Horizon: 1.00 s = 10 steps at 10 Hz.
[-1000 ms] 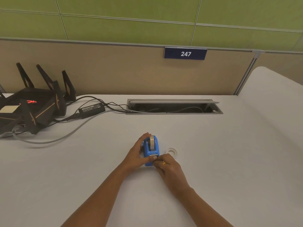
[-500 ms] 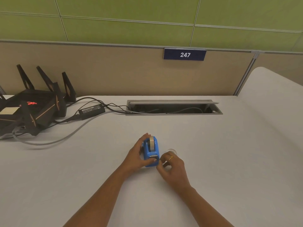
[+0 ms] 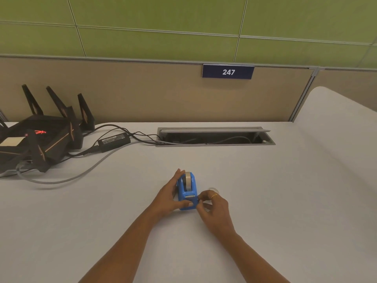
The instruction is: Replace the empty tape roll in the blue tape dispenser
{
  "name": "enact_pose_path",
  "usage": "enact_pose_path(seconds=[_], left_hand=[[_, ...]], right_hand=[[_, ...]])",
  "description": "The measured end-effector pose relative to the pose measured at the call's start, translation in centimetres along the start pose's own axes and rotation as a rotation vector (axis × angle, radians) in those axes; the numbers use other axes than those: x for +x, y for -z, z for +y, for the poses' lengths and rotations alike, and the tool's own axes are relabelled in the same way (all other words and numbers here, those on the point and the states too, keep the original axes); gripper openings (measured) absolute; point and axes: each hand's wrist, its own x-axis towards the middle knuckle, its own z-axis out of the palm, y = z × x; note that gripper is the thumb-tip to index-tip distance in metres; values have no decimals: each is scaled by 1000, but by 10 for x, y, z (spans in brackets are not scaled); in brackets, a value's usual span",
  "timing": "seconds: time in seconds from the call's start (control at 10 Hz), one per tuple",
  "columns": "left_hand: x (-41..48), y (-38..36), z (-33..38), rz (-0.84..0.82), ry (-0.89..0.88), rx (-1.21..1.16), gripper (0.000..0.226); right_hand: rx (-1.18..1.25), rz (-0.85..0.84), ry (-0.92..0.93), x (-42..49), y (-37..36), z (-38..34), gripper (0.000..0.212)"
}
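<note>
Head view: small blue plastic tape dispenser (image 3: 187,196) on the pale counter (image 3: 265,201), left hand (image 3: 170,198) clasping its side. Right hand (image 3: 212,207) pinches near its front edge, perhaps tape. Light, rigid; steady its body.

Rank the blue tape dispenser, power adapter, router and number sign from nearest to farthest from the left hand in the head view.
From the left hand:
1. Blue tape dispenser, held, right beside it.
2. Power adapter, on the table, up and left.
3. Router, at the far left edge.
4. Number sign, on the back partition.
</note>
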Motion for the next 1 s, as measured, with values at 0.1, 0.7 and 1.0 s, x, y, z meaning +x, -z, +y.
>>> enact_pose_path(seconds=[0.1,0.7,1.0], left_hand=[[0,2,1,-23,4,-13,91],[-23,-13,7,116,153,10,84],[-44,-20,19,164,147,390,68]], right_hand=[[0,-24,3,-2,0,-1,8],[-32,-11,-87,-7,4,-16,17],[-331,-198,-87,-6,21,-29,40]])
